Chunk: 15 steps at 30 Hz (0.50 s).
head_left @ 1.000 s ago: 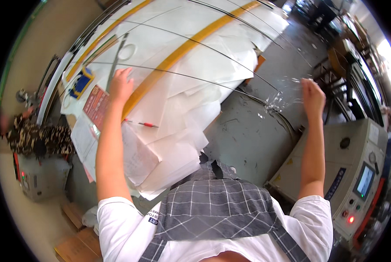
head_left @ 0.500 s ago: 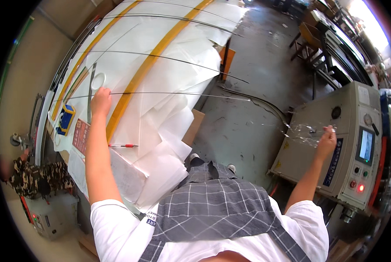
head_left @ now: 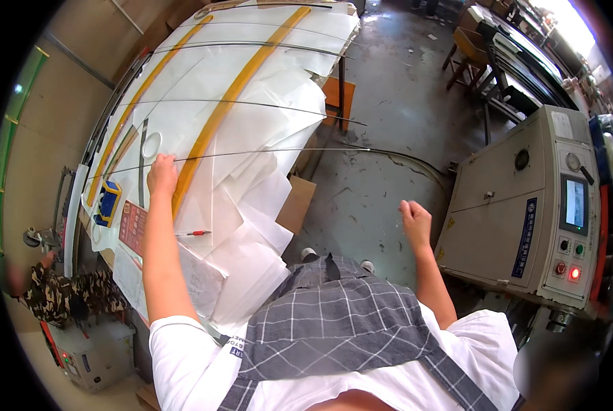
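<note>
My left hand (head_left: 162, 177) is closed over the table, its fingertips pinched on a thin dark rod (head_left: 272, 151) that runs across the sheets and past the table's right edge. Just beyond those fingers lies a white ring (head_left: 152, 144), beside a dark flat strip (head_left: 143, 152). Out over the floor, my right hand (head_left: 416, 222) is raised with its fingers curled shut. Only faint specks show beside it, so I cannot make out what it holds. White sheets (head_left: 251, 130) overlap on the table under two long yellow strips (head_left: 234, 89).
A blue and yellow block (head_left: 108, 203), a red printed sheet (head_left: 134, 226) and a red pen (head_left: 195, 233) lie left of centre. At right stands a grey machine (head_left: 491, 198) with a lit screen. A person in camouflage (head_left: 73, 294) is at far left. A stool (head_left: 467, 55) stands beyond.
My right hand has come left, away from the machine, and the clear crinkled film that trailed from it no longer shows. My left hand keeps its place by the ring; the view has shifted slightly.
</note>
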Available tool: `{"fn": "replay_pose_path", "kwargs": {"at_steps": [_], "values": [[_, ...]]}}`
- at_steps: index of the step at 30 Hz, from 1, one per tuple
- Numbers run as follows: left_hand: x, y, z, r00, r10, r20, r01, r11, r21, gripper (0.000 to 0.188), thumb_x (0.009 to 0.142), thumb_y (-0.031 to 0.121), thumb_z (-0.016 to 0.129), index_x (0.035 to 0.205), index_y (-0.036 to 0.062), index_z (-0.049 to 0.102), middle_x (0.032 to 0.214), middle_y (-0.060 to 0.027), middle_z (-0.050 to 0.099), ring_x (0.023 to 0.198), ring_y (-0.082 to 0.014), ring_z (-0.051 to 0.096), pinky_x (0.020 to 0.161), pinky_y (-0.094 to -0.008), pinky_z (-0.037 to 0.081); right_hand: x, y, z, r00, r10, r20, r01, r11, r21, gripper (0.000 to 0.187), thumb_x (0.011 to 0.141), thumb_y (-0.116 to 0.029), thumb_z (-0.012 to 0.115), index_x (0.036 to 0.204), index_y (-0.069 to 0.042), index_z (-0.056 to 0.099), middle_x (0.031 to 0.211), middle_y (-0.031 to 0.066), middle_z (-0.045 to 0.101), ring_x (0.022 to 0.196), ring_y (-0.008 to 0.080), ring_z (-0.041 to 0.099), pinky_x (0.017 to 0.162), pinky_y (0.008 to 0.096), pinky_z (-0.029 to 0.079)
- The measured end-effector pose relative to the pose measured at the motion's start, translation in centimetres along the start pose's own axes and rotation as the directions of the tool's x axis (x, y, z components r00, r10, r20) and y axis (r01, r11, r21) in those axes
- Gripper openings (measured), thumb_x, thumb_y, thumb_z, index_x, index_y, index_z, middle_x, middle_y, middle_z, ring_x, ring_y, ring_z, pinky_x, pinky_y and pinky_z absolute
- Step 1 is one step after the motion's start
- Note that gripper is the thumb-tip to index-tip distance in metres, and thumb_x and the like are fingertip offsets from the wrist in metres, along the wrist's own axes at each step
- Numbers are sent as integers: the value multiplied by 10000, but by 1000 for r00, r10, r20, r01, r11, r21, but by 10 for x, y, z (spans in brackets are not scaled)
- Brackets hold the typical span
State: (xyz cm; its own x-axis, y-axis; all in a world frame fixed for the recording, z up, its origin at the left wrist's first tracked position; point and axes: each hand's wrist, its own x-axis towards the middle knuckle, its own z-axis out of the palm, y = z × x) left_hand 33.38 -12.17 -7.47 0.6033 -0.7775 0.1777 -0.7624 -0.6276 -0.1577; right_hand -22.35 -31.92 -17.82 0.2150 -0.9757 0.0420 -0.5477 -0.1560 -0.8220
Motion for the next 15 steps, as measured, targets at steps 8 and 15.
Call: {"fn": "replay_pose_path", "kwargs": {"at_steps": [8, 15], "values": [[4, 15, 0, 994, -19, -105, 11, 997, -72, 255, 794, 76, 563, 1046, 95, 597, 1050, -94, 546, 959, -283, 558, 788, -399, 480, 1, -29, 26, 989, -100, 107, 103, 994, -24, 275, 854, -224, 579, 716, 13, 595, 509, 56, 430, 496, 88, 396, 474, 276, 350], [-15, 33, -6, 962, 31, -270, -82, 981, -178, 280, 776, 37, 501, 1034, 77, 600, 1041, -93, 554, 925, -287, 566, 773, -394, 480, -21, -19, 29, 978, -37, 204, 47, 998, -42, 320, 825, -269, 579, 679, 15, 550, 591, 166, 524, 524, 279, 506, 518, 360, 400]]}}
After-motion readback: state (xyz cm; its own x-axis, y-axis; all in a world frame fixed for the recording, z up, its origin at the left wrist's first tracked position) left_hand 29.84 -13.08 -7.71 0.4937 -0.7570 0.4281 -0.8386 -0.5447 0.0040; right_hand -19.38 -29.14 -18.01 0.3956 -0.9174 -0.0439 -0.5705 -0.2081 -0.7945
